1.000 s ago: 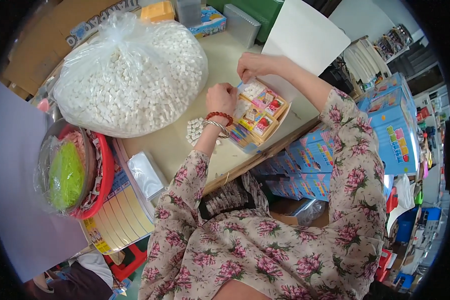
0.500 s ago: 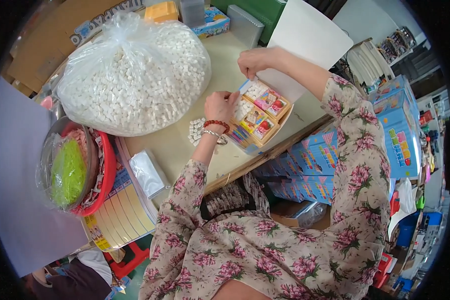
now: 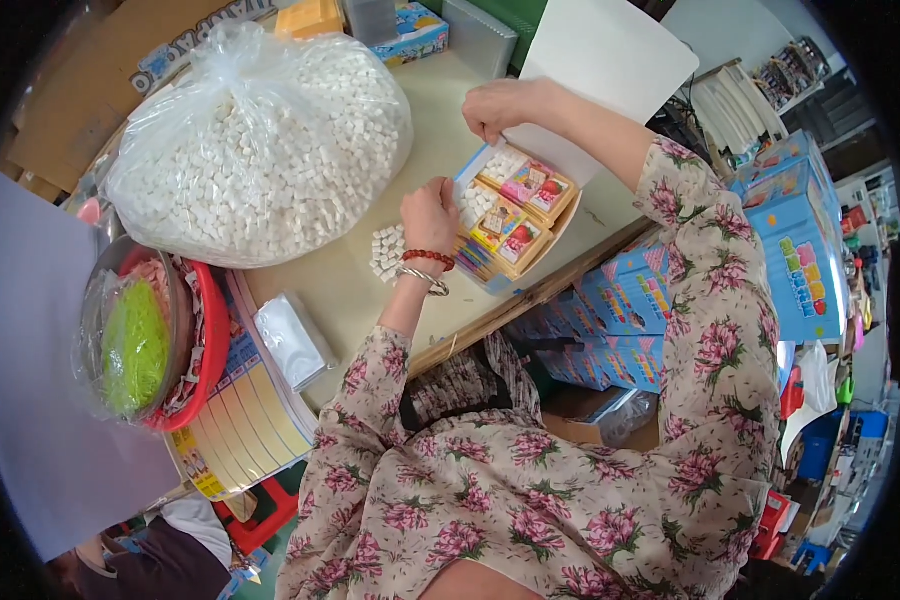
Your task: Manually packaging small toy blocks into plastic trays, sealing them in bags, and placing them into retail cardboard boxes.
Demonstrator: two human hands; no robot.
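Observation:
A small open box (image 3: 515,215) with colourful compartments and picture cards lies on the beige table (image 3: 360,300). My left hand (image 3: 430,212), with a red bead bracelet and a silver bangle, rests at the box's left side, fingers curled over small white pieces. A little pile of white cubes (image 3: 386,250) lies just left of that wrist. My right hand (image 3: 495,105) is above the box's far end, fingers pinched together; what they hold is too small to see.
A big clear bag of white cubes (image 3: 260,150) fills the table's left. A red basket with green material (image 3: 155,345), printed sheets (image 3: 245,410) and a small plastic pack (image 3: 290,340) sit at the near left. Blue boxes (image 3: 790,240) stack at right. A white sheet (image 3: 600,70) lies behind.
The box and both hands sit slightly further right in view. My left hand has moved closer onto the box's left edge; my right hand stays pinched above it.

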